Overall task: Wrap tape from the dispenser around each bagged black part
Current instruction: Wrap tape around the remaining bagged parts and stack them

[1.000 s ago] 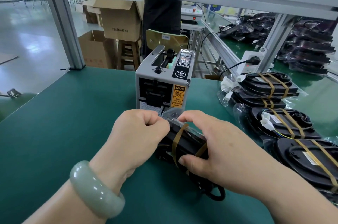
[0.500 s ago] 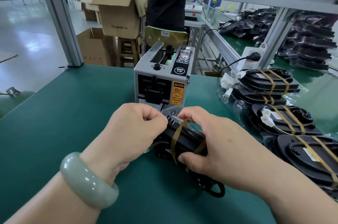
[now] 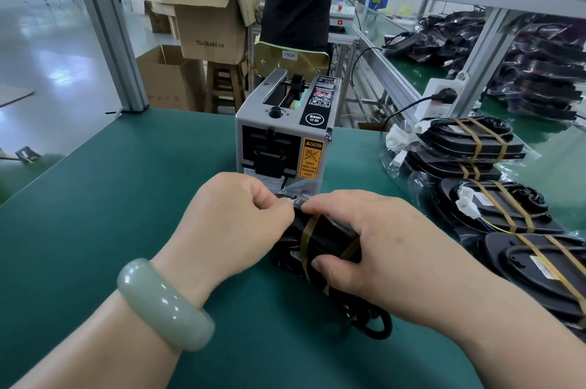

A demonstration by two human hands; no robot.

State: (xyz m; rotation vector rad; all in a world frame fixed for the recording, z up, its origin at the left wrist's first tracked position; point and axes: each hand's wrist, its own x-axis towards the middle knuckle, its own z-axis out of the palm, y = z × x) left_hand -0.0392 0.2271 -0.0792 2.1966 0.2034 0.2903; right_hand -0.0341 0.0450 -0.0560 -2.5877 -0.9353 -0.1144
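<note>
A bagged black part (image 3: 326, 238) stands on edge on the green table (image 3: 95, 214), just in front of the grey tape dispenser (image 3: 285, 138). Two bands of amber tape cross it. My left hand (image 3: 231, 223) is curled against its left end and pinches the clear bag's top. My right hand (image 3: 374, 249) grips the part from the right, thumb under, forefinger pinching the bag top next to the left fingers. A black cord loop (image 3: 374, 325) sticks out below my right hand.
Several taped bagged parts (image 3: 469, 141) lie stacked along the table's right side. A power strip (image 3: 439, 96) hangs on the frame post. Cardboard boxes (image 3: 209, 23), a stool and a standing person lie beyond the far edge. More bagged parts are piled at the far right.
Both hands kept their hold on the part; the fingertips closed together on the bag's top edge. The view shifted slightly.
</note>
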